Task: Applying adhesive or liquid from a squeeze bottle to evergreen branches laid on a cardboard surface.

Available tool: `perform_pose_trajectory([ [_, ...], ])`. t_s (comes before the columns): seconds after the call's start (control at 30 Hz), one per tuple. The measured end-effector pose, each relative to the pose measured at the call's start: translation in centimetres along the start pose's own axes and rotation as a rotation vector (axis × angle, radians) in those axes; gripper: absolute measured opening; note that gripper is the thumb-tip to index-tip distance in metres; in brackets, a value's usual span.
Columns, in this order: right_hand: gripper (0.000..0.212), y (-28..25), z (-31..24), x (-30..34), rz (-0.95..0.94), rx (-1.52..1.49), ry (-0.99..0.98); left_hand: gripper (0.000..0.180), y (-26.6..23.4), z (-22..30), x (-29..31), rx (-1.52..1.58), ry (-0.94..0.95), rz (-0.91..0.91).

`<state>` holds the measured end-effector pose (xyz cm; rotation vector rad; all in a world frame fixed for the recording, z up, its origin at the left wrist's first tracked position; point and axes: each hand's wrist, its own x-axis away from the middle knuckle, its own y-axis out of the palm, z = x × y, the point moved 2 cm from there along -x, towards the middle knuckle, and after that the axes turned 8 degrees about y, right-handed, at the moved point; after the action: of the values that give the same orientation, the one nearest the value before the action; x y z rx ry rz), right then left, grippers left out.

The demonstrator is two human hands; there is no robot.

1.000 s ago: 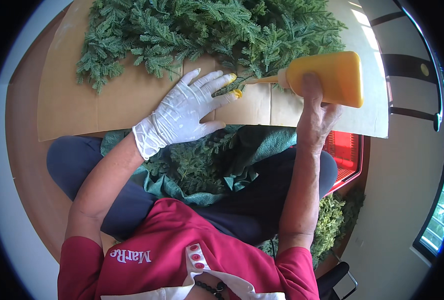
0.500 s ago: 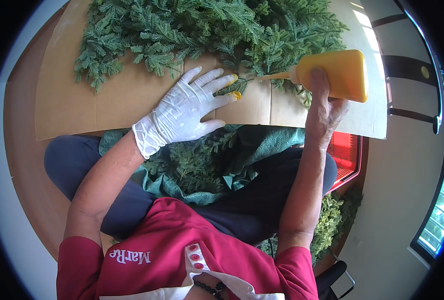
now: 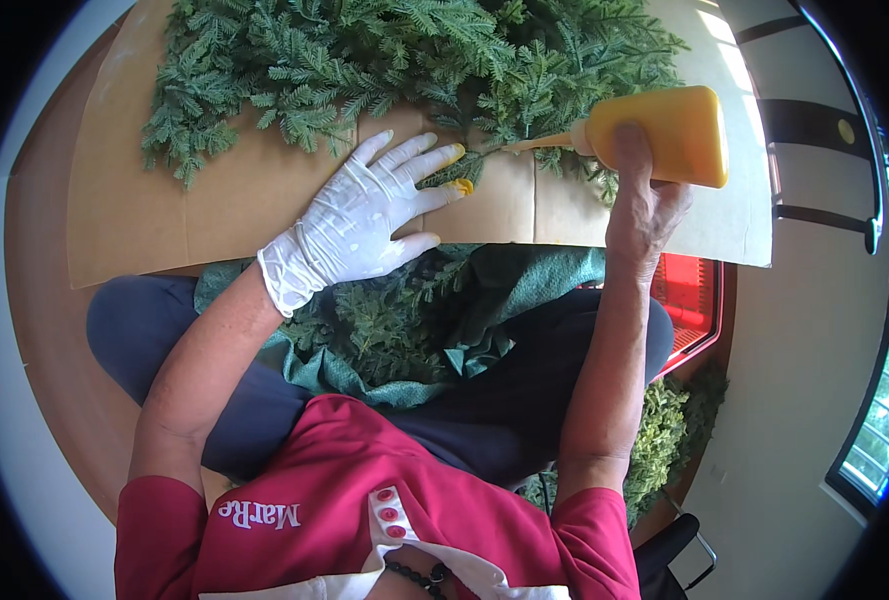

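Observation:
My left hand (image 3: pixel 364 208), in a white glove with yellow-stained fingertips, lies flat and spread on the cardboard sheet (image 3: pixel 234 210). Its index and middle fingertips rest at a small green sprig (image 3: pixel 454 165). Bare, my right hand (image 3: pixel 644 195) grips a yellow squeeze bottle (image 3: pixel 669 135) tilted on its side. The bottle's thin nozzle points left, its tip close to the sprig's stem; whether they touch I cannot tell. Beyond both hands, a thick pile of artificial fir sprigs (image 3: pixel 394 60) covers the far part of the cardboard.
Across my lap lies a green cloth (image 3: pixel 554 275) holding more green sprigs (image 3: pixel 374 320). A red plastic basket (image 3: pixel 686 300) stands by my right knee. Lighter green foliage (image 3: pixel 654 440) is on the floor at my right, near a black chair part (image 3: pixel 669 550).
Both hands, the bottle and the cardboard with its foliage appear shifted slightly up and left in the picture. My grip on the bottle is the same.

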<state>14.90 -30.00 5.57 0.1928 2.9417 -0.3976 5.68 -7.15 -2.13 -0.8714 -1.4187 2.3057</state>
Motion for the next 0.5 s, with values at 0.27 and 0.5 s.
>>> perform_pose_trajectory([
  [0.27,0.031,-0.2,0.1,1.2,-0.041,-0.012,-0.025,0.049,0.1,0.0,-0.1,0.013,0.004,-0.004],
  [0.5,0.027,0.2,-0.4,1.1,-0.026,0.074,0.01,0.048,0.0,0.1,-0.1,-0.006,0.006,0.016],
])
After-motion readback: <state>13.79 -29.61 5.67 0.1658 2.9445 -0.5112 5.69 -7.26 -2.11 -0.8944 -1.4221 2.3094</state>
